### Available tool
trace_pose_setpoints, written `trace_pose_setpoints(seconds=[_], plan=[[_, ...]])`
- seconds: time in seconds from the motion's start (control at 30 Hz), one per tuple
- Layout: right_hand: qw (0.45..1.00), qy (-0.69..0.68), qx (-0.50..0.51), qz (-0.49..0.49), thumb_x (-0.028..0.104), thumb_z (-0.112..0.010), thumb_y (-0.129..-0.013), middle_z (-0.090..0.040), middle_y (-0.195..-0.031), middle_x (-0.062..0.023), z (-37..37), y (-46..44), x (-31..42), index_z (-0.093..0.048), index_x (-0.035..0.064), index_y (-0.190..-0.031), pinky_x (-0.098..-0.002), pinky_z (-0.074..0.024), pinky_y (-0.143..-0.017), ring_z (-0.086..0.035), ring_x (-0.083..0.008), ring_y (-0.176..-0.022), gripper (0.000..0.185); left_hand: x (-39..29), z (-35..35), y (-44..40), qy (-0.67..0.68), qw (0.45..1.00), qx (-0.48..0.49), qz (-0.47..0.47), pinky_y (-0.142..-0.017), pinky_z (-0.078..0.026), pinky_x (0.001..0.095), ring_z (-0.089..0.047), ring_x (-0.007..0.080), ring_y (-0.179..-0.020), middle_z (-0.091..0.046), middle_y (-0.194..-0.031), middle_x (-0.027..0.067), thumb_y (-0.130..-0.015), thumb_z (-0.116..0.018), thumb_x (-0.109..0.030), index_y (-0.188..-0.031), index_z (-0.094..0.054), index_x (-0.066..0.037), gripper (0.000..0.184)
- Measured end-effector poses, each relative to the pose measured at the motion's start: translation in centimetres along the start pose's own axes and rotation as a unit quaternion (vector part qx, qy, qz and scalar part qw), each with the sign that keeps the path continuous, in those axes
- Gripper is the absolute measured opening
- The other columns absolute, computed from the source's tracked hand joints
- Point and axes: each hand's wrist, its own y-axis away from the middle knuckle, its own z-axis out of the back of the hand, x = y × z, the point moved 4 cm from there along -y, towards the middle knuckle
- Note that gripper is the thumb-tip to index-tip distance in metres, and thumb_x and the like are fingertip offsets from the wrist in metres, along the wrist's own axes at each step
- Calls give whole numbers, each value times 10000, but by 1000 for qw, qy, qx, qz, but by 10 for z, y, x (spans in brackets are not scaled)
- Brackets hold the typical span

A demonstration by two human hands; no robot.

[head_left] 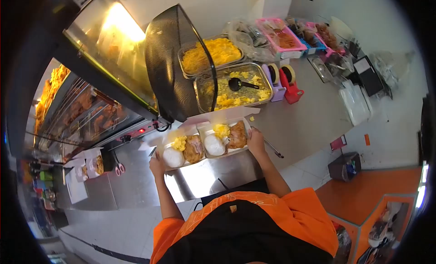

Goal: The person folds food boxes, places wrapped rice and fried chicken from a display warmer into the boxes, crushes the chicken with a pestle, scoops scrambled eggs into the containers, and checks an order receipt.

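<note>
Two open cardboard meal boxes stand side by side on the steel counter, lids raised at the back. The left meal box [184, 164] and the right meal box [225, 153] each hold a white mound of rice [173, 157], yellow scrambled egg [221, 130] and a piece of fried chicken [237, 135]. My left hand [157, 165] is closed on the left box's outer side. At the outer side of the right box, my right hand [256, 142] is closed on its edge. Fingers of both hands are partly hidden. A thin dark-tipped utensil [274, 149] lies beside my right hand.
Behind the boxes are a tray of egg [268, 93] with a black spoon [243, 85], a fuller egg tray [213, 55], and a mesh cover [175, 59]. Tape dispensers [290, 89] stand right. A lit food warmer [113, 77] and scissors [119, 165] are left.
</note>
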Motion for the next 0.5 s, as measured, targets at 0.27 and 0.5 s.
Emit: trace_pose_setpoints(seconds=[0.27, 0.5], plan=[[996, -84, -22, 4, 175, -494, -832, -546, -587, -170, 96, -16, -65, -566, -55, -756, -337, -389, -503, -465, -226, -471, 253, -85, 28, 80, 81, 996, 14, -36, -607, -430, 479, -545, 442, -706, -543, -702, 307, -848, -405, -417, -706, -531, 126, 574], [969, -200, 35, -139, 184, -480, -852, -493, -690, 10, 222, -67, -226, -557, -18, -811, -221, -353, -585, -406, -60, -648, 220, -265, -32, 161, 89, 978, 89, -167, -558, -444, 467, -551, 407, -600, -554, -627, 239, -856, -405, -259, -686, -565, 62, 396]])
